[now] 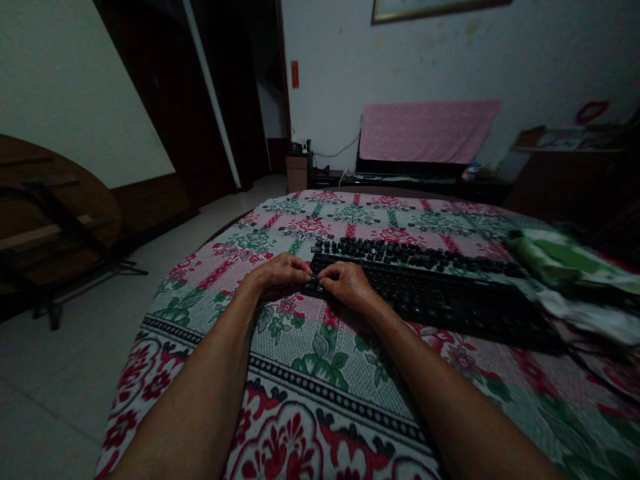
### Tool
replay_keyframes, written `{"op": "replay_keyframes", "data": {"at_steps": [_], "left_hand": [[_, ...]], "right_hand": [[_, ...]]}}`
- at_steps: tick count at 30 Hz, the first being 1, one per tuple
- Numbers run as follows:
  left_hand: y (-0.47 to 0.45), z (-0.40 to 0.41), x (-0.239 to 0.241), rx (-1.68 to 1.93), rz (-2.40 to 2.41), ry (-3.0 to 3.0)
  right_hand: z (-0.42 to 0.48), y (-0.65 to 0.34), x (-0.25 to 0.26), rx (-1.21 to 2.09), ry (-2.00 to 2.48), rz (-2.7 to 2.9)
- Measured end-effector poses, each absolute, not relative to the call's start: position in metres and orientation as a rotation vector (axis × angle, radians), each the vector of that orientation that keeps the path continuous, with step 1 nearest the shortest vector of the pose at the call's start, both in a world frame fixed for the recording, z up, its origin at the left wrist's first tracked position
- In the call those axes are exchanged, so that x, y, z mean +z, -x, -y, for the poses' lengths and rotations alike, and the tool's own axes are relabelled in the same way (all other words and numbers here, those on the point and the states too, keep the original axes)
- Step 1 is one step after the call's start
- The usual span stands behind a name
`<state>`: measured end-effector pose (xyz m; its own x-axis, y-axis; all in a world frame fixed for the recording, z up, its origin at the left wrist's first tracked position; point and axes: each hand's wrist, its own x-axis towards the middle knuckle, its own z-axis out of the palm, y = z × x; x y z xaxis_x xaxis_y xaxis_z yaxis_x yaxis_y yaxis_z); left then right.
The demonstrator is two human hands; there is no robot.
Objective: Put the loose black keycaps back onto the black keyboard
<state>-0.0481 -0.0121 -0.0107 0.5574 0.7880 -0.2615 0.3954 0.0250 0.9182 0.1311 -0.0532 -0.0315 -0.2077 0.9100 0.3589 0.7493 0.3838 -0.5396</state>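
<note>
Left hand (278, 274), right hand (349, 285) — pinching keyboard (450, 301).

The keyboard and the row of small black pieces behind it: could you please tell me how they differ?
The keyboard is one long slab; the black pieces are many small bits in a bumpy line. The left hand and right hand rest at the keyboard's left end; the pieces lie beyond them. Both are black and lie on the floral cloth.

The left hand (279, 273) and right hand (349, 284) meet at the left end of the black keyboard (450, 301), fingers (301, 268) curled onto it. Loose keycaps (400, 253) lie just behind it; a green cloth (555, 257) lies at its right end.
</note>
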Motion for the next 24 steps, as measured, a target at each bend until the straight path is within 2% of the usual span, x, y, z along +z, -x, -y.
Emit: {"op": "replay_keyframes", "data": {"at_steps": [24], "left_hand": [[0.0469, 0.0133, -0.0122, 0.422, -1.030, -1.555]], "right_hand": [[0.0500, -0.1309, -0.0382, 0.306, 1.412, 1.988]]}}
